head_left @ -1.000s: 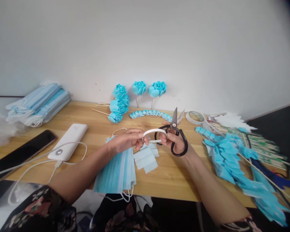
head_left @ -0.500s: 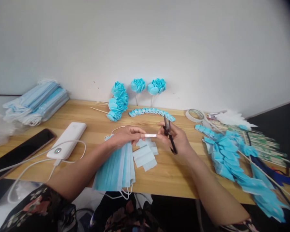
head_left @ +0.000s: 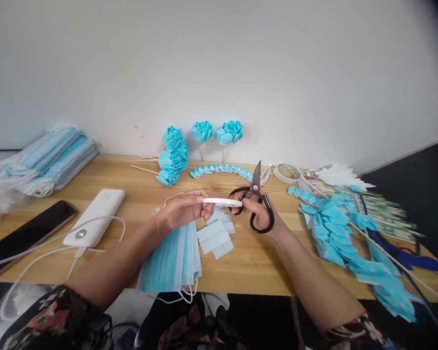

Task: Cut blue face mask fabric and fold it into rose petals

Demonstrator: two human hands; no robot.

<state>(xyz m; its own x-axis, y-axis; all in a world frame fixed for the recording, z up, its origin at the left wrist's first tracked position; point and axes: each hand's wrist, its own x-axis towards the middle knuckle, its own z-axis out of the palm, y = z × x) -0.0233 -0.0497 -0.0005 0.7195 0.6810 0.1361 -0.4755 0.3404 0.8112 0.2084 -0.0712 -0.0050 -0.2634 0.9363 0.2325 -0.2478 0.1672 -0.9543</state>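
Note:
My left hand (head_left: 190,208) pinches one end of a narrow white strip (head_left: 222,201), slightly curved and held level above the table. At the strip's other end are the thumb and fingers of my right hand (head_left: 257,211), which also holds black-handled scissors (head_left: 256,188) with blades apart, pointing up and away. Below the strip lie several cut pale-blue fabric pieces (head_left: 214,237). Under my left wrist is a fanned stack of blue face masks (head_left: 171,262), its upper part hidden by the hand.
Blue fabric flowers on sticks (head_left: 172,158) stand and lie near the wall. Behind my hands curves a pleated blue strip (head_left: 219,168). To the right are a tape roll (head_left: 287,173) and gathered blue fabric (head_left: 326,228); to the left, a power bank (head_left: 95,216), phone (head_left: 32,238) and bagged masks (head_left: 51,158).
My hands have moved farther apart, and more of the white strip shows between them. The scissors have turned to face the camera broadside, blades now visibly spread. The view has shifted slightly.

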